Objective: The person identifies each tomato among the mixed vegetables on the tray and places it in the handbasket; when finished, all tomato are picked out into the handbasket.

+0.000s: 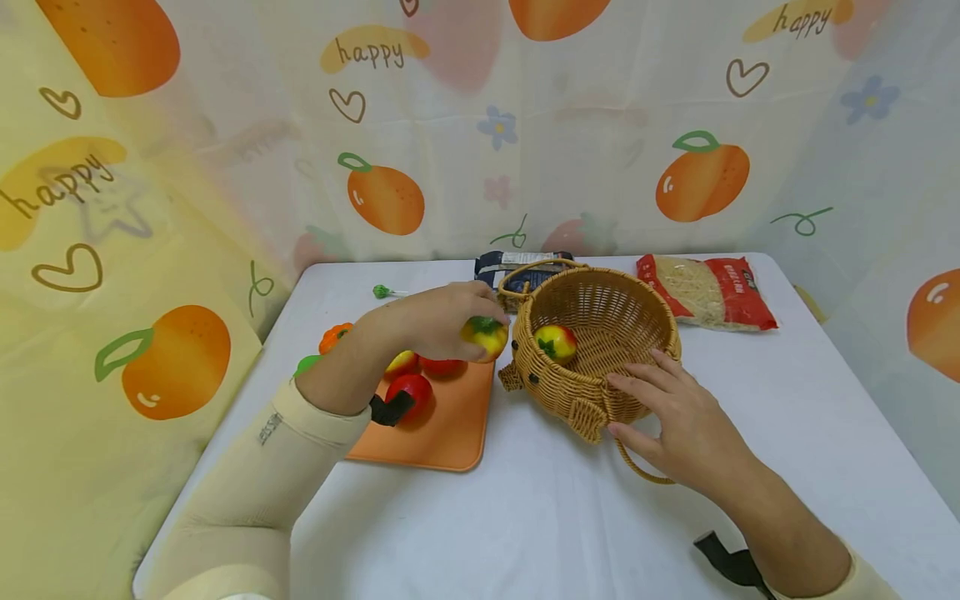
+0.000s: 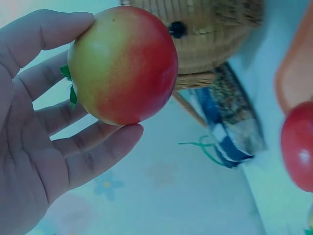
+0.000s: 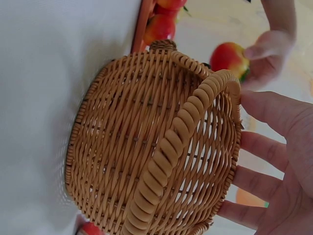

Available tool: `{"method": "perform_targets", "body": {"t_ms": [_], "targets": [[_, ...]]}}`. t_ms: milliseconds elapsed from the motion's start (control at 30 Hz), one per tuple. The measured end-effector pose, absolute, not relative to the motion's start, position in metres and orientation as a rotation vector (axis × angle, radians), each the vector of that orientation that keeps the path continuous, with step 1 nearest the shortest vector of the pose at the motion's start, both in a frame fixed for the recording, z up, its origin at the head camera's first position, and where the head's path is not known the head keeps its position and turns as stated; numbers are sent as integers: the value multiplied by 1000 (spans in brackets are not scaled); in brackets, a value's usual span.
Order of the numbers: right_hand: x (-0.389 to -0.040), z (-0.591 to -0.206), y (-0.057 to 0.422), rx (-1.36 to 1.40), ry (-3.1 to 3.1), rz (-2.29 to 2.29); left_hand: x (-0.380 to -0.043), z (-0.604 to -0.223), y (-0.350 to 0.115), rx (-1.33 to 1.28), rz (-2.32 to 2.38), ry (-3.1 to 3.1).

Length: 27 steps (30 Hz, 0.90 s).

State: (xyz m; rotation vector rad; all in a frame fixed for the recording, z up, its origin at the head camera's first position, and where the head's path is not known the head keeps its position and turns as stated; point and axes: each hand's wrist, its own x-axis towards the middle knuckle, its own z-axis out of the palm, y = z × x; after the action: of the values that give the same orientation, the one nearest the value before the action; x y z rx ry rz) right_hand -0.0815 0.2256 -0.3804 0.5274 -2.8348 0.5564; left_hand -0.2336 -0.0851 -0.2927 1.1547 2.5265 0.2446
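My left hand (image 1: 442, 321) holds a round yellow-and-red fruit (image 1: 491, 337) with a green leafy top, just left of the wicker basket (image 1: 555, 398). The left wrist view shows thumb and fingertips around the fruit (image 2: 127, 66), apart from the basket. A similar fruit (image 1: 557, 343) lies inside the basket, against its left wall. On the basket's near right side rests my right hand (image 1: 693, 421), its fingers spread and fairly straight. In the right wrist view its fingertips touch the rim beside the thick woven handle (image 3: 168, 152).
An orange tray (image 1: 450, 442) at left holds several fruits, including a red one (image 1: 412, 396), partly behind my left arm. Behind the basket lies a dark blue packet (image 1: 491, 268); a red-and-clear bag (image 1: 708, 292) lies at back right. Patterned cloth (image 1: 600, 175) hangs behind the white table (image 1: 555, 533).
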Motion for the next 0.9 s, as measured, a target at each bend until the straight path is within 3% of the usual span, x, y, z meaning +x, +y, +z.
{"method": "perform_targets", "body": {"t_ms": [433,900], "targets": [[-82,-382,228,533,-2797,548,-237,-272,-46,1313,294,2523],[-84,-387,227,547,-2782,547,-247,-305,4,1347,241,2455]]}}
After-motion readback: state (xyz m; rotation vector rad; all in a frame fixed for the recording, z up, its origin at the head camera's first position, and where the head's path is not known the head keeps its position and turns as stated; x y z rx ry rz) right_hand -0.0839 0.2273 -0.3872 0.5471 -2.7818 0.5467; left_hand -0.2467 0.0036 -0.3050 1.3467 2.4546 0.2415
